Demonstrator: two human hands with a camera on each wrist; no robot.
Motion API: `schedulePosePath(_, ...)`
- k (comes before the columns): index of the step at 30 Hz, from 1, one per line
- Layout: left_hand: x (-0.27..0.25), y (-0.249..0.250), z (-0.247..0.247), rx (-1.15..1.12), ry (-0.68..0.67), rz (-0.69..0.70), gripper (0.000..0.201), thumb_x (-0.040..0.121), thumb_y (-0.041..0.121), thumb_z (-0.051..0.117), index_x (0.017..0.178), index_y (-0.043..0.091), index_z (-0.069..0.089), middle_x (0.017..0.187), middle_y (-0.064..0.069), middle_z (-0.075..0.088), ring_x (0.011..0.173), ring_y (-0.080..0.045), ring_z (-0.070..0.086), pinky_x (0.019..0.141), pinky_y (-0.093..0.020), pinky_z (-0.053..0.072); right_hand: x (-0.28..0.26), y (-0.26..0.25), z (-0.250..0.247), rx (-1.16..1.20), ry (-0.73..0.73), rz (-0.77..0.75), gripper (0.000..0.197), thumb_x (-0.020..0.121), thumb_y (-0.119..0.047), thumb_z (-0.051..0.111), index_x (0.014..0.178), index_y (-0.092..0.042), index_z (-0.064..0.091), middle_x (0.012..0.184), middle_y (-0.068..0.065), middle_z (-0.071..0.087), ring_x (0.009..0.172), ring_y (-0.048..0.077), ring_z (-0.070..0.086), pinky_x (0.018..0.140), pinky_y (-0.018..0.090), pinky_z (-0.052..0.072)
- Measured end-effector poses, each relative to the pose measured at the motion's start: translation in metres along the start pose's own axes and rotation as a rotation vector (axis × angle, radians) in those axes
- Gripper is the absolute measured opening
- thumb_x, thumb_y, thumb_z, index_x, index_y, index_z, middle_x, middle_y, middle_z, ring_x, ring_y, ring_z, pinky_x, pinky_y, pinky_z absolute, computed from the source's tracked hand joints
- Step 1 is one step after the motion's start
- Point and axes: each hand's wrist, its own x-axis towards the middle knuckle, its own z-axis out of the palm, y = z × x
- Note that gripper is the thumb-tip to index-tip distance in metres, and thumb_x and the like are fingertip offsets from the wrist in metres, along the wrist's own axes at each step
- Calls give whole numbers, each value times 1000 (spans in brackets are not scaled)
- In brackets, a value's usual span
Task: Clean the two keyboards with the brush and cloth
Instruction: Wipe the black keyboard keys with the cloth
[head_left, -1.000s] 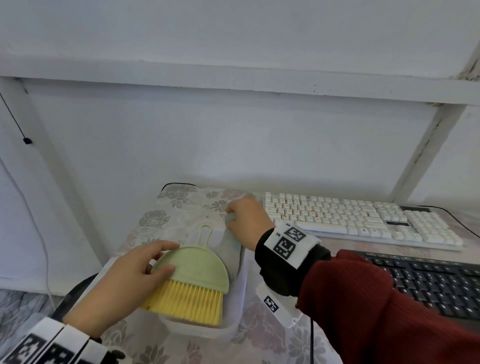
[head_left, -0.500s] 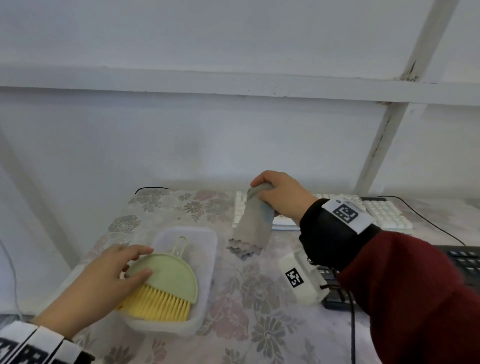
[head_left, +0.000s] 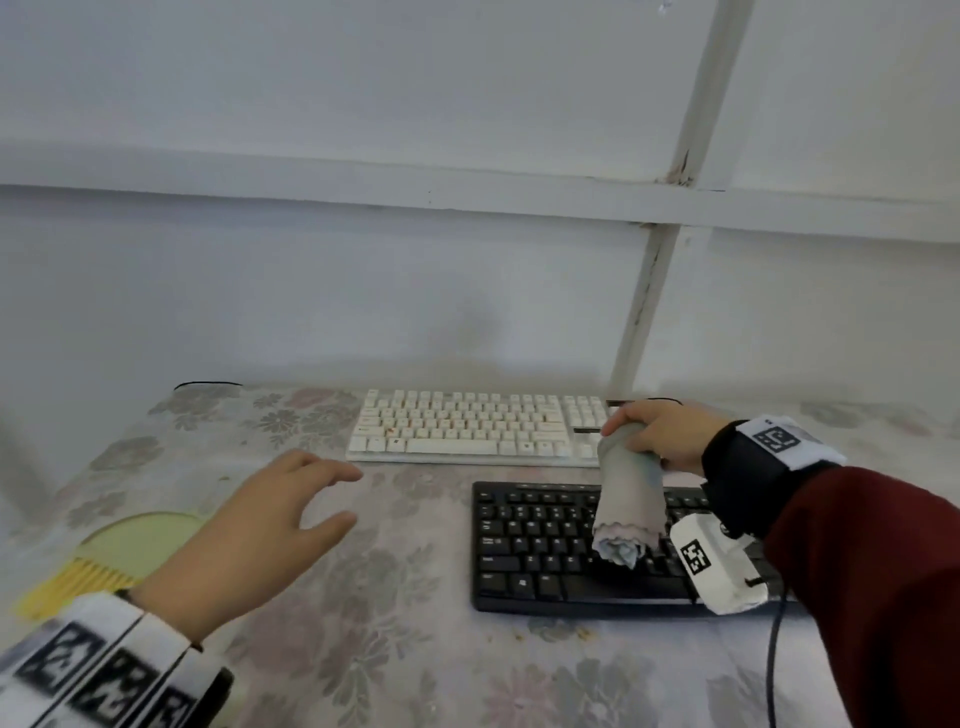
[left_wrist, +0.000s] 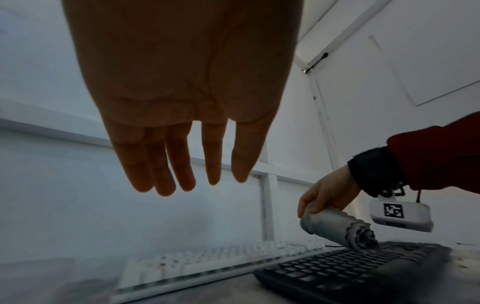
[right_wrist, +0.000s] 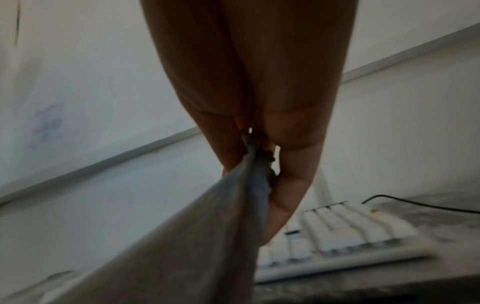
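On the flowered tablecloth (head_left: 395, 613), seen from the head camera, we find a white keyboard (head_left: 467, 428) at the back and a black keyboard (head_left: 561, 551) in front of it, a little to the right. Our right hand (head_left: 657, 434) holds the top of a grey cloth (head_left: 628, 512) with curled fingers; the cloth hangs down from the hand, and its lower end is over the right part of the black keyboard. Our left hand (head_left: 260, 535) is above the tablecloth, to the left of both keyboards, with the fingers spread and relaxed, and it holds nothing. The green brush (head_left: 130, 540) with yellow bristles lies at the left edge, just behind this hand and apart from its fingers.

From the left wrist camera, the left hand (left_wrist: 182, 92) shows a flat palm and straight fingers (left_wrist: 182, 168) with air under them. Far to the right, the right hand (left_wrist: 327, 195) grips the cloth (left_wrist: 337, 228), whose crumpled end comes close to the black keyboard (left_wrist: 350, 269); whether it touches the keys we cannot tell. The white keyboard (left_wrist: 221, 261) lies behind.

From the right wrist camera, the right hand (right_wrist: 249, 92) pinches the cloth (right_wrist: 182, 246) between thumb and fingers. The cloth runs down to the lower left, and the white keyboard (right_wrist: 350, 236) is below, to the right.
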Motion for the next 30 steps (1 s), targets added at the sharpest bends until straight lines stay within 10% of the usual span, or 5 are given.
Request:
schedulePosePath(8,39,71,66,84,-254,-33,50,92,42,53,138,32,37,122,13,42,105,1,40,92,-14,34,14,49,-30,-265,-88,-46,30,91,0,47,108,-21,60,115,6,50,96,22,55,57,21,50)
schedulePosePath(15,55,94,93,92,-463,-174,89,82,56,60,150,25,12,152,6,19,136,-11,31,107,-23,30,14,62,-26,-701,29,-262,39,90,-18,56,129,-21,51,130,7,41,117,26,46,93,29,39)
schedulePosePath(20,58,87,101,-11,-572,-212,159,16,94,47,151,25,0,155,10,5,139,-11,24,112,-27,27,8,60,-16,-752,22,-269,31,97,-28,43,112,-9,63,116,9,43,114,30,45,94,34,39)
schedulePosePath(26,62,78,105,-33,-578,-220,167,9,92,48,151,21,-3,156,9,5,140,-11,21,115,-26,24,0,59,-5,-765,-89,-163,50,91,-51,46,118,-10,54,126,12,45,113,29,49,90,34,43)
schedulePosePath(30,63,75,107,-71,-545,-221,165,10,90,52,151,20,3,155,8,14,139,-10,23,116,-27,22,0,57,-1,-739,-119,-134,43,89,-48,52,110,-10,57,101,7,51,90,20,53,66,25,41)
